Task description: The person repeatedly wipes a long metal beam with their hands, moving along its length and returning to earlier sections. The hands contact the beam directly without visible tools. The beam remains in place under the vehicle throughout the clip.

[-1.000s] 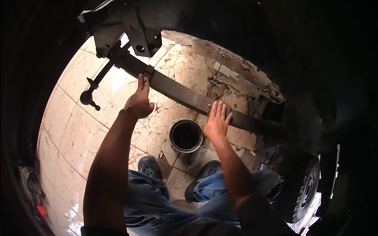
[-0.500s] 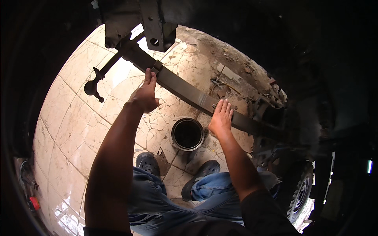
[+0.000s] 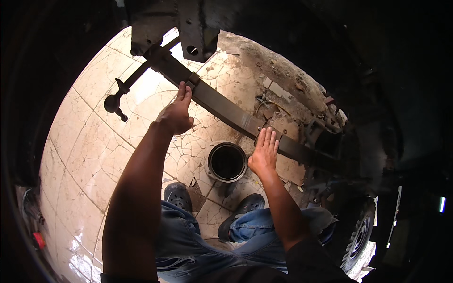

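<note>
A long dark leaf spring point(image 3: 222, 109) slants from the upper left to the lower right ahead of me. My left hand point(image 3: 177, 114) touches its near edge beside a metal clip point(image 3: 194, 78), two fingers stretched along it and nothing visible in the grip. Farther right, my right hand point(image 3: 265, 152) lies with straight fingers against the spring, next to a small bolt. Both hands are open; their palms are turned away and hidden. Below the spring a round dark-mouthed bucket point(image 3: 227, 162) stands on the floor between them.
A steering rod with a ball-shaped joint point(image 3: 112, 103) juts out at the left. Overhead hangs a drilled metal bracket point(image 3: 191, 35). Cracked tiles point(image 3: 85, 151) cover the floor, with rubble point(image 3: 283, 80) at the far side. At the lower right stands a tyre point(image 3: 359, 238).
My right hand has shifted slightly back toward me and left along the spring. My left hand stays by the clip. The whole view has moved a little.
</note>
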Available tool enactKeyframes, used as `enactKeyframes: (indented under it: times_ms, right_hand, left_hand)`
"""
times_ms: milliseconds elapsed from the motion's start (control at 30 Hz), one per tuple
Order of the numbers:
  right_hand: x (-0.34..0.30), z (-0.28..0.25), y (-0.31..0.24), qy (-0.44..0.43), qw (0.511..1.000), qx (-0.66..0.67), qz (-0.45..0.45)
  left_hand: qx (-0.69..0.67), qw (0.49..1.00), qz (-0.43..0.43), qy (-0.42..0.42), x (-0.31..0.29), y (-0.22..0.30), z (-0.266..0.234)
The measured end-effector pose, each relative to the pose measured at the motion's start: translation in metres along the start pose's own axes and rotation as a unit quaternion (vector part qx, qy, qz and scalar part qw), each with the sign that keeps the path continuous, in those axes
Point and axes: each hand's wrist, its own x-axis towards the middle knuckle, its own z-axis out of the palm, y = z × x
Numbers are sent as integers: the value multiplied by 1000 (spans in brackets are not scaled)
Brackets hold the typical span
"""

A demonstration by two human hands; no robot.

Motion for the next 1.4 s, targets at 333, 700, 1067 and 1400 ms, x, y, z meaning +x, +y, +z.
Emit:
enactKeyframes:
  times_ms: [333, 700, 1067, 1400]
  right_hand:
    - [24, -17, 8, -32, 999, 34, 10]
    - [27, -9, 16, -15, 999, 37, -14]
    - [14, -1, 17, 7, 999, 22, -26]
    - [7, 6, 20, 12, 998, -4, -61]
  left_hand:
    - [5, 1000, 11, -3, 4, -1, 0]
    - [0, 1000, 20, 24, 7, 4, 4]
    - [-16, 999, 27, 20, 8, -4, 11]
    - [-30, 1000, 4, 6, 9, -9, 8]
